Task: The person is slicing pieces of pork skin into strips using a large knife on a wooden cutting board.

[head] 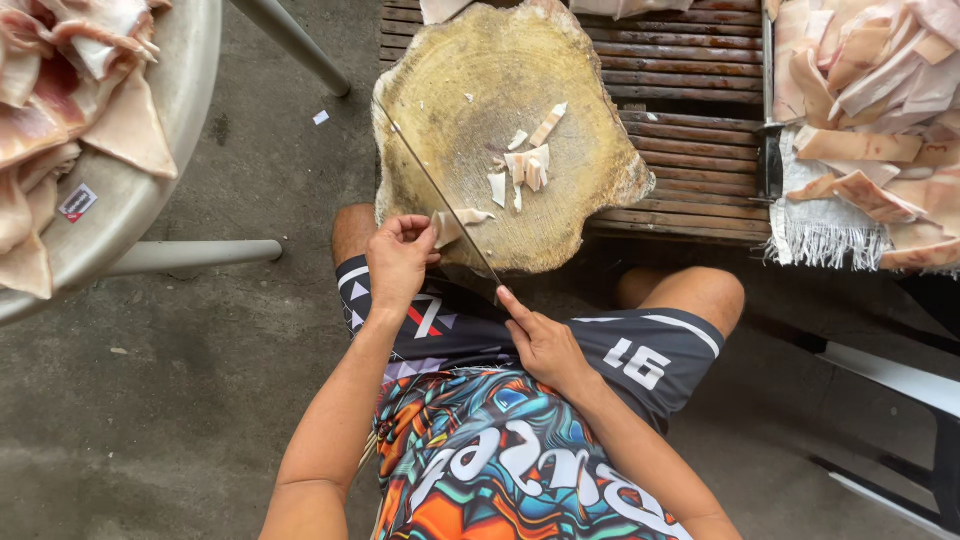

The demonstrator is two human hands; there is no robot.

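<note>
Wooden block (470,90), knife (440,195), pork strip (455,222)

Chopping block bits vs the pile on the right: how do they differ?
The pieces on the chopping block are small, cut and scattered singly; the pile on the right holds large uncut slabs, stacked and overlapping. The block pieces lie on bare wood beside the knife; the pile rests on a fringed cloth. Both look like pale pinkish pork skin.

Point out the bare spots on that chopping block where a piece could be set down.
The block is bare across its far half and along its right side toward the slatted bench. The middle is crowded with cut strips. The near left edge is taken: the left hand pinches a piece there, beside the knife held by the right hand.
</note>
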